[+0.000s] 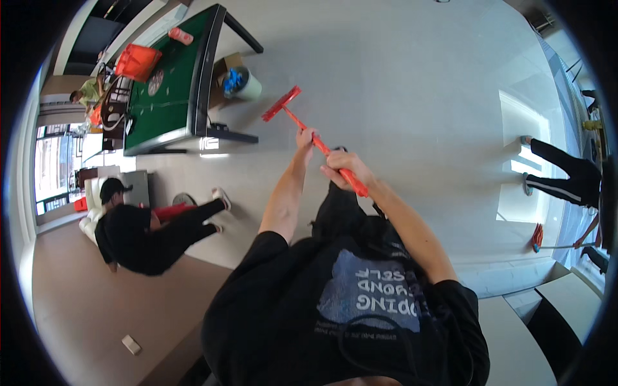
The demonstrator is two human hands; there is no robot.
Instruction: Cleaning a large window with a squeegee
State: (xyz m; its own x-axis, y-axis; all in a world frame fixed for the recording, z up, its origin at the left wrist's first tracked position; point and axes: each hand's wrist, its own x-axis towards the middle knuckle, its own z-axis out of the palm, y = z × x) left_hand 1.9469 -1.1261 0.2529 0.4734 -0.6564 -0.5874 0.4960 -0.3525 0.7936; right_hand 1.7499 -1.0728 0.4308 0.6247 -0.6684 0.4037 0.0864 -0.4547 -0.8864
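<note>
Both my hands grip a red long-handled floor brush (324, 146), which slants up and to the left away from my body. My left hand (306, 138) is wrapped around the handle nearer the brush head. Closer to me, my right hand (348, 167) closes on the thicker end of the handle, and the tip pokes out below it. The wide red head (281, 103) is over the pale tiled floor (386, 87); whether it touches the tiles I cannot tell.
A green-topped table (176, 79) with black legs stands ahead left, bearing an orange bag (138, 62). Beside it are a bin (250, 85) and a cardboard box (231, 62). One person (137, 236) sits at left; another (562, 169), at right, is near an orange mop (537, 237).
</note>
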